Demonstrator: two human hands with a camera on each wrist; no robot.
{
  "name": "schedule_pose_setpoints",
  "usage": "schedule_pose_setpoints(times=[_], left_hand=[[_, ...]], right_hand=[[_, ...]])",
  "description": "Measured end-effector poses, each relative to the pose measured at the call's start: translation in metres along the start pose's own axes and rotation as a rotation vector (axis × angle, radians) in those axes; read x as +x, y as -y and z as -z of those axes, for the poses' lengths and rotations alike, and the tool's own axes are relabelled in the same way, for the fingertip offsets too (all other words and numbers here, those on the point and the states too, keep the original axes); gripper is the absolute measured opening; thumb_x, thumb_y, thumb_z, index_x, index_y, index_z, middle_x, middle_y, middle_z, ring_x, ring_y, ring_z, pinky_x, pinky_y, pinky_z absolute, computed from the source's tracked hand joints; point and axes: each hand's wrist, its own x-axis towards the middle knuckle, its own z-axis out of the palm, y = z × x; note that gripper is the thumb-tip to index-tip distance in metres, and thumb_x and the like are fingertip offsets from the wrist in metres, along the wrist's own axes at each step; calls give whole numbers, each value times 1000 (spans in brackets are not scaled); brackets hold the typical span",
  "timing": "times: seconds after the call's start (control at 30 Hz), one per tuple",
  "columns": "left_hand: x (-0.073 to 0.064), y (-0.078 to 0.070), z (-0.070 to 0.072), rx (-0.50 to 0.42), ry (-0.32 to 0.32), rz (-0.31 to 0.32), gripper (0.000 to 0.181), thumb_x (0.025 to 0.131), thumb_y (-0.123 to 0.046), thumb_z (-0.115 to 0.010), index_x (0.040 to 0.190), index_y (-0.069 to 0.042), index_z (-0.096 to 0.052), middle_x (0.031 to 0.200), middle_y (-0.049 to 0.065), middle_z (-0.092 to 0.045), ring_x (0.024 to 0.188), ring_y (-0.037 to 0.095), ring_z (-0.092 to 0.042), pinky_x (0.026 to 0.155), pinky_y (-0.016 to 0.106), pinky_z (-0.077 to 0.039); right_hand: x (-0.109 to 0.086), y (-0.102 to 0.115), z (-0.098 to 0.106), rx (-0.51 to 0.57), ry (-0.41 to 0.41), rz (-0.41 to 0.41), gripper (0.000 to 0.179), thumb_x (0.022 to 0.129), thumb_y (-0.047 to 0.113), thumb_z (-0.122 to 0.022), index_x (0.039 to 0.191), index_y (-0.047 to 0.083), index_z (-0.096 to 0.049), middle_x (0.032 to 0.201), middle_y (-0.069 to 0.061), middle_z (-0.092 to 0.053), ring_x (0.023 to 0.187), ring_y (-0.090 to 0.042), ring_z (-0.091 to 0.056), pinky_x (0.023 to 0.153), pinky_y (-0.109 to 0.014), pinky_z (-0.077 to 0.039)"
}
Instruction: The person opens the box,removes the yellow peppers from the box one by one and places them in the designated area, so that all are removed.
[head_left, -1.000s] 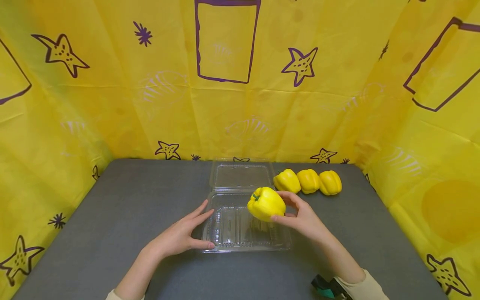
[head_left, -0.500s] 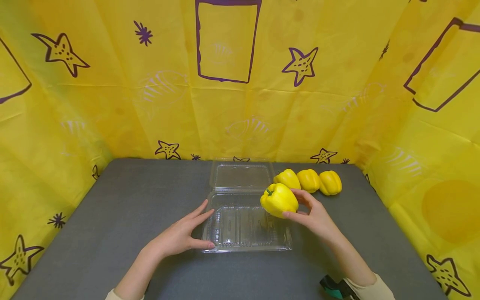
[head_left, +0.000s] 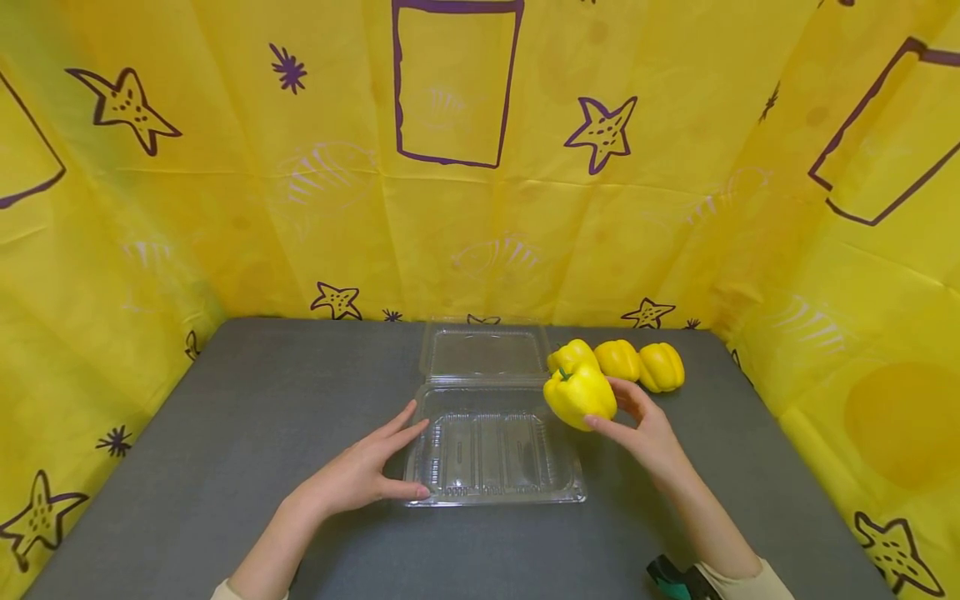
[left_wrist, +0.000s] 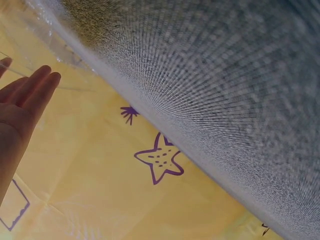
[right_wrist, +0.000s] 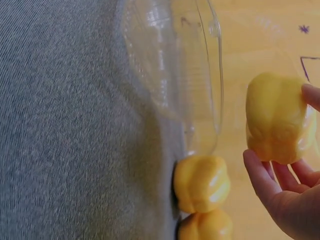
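Note:
My right hand (head_left: pixel 648 433) grips a yellow bell pepper (head_left: pixel 580 397) between thumb and fingers, raised above the table by the container's right side. In the right wrist view the same pepper (right_wrist: pixel 277 117) shows its lobed end, with fingers under and beside it. A clear plastic clamshell container (head_left: pixel 491 454) lies with its lid (head_left: pixel 487 352) folded back behind it; nothing lies inside. At its left edge my left hand (head_left: pixel 360 471) rests with fingers spread and fairly straight, thumb at the near corner. The left wrist view shows these fingers (left_wrist: pixel 37 92) extended.
Three more yellow bell peppers stand in a row at the back right: a left one (head_left: pixel 573 354), a middle one (head_left: pixel 618 360) and a right one (head_left: pixel 662 367). Yellow patterned cloth (head_left: pixel 480 217) walls the grey table (head_left: pixel 300 375) at the back and sides.
My right hand has carried the bell pepper rightward, from over the container to beside its right edge, in front of the row. The left hand and the container have stayed put.

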Motion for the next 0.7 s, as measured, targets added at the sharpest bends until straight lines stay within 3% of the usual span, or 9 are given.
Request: schedule_pose_setpoints(times=[0.3, 0.7], left_hand=[[0, 0, 1, 2, 0, -21, 96, 76, -60, -73, 152, -13, -37, 163, 6, -13, 141, 37, -28, 104, 60, -33], [0, 1, 1, 0, 0, -9, 96, 76, -56, -77, 152, -14, -37, 163, 5, -12, 143, 34, -26, 106, 58, -32]], right_hand=[[1, -6, 11, 29, -28, -35, 67, 88, 25, -74, 142, 4, -41, 140, -15, -45, 126, -31, -41, 98, -49, -39], [3, -16, 22, 35, -108, -88, 75, 89, 31, -73, 148, 5, -34, 146, -15, -39, 129, -30, -37, 102, -50, -34]])
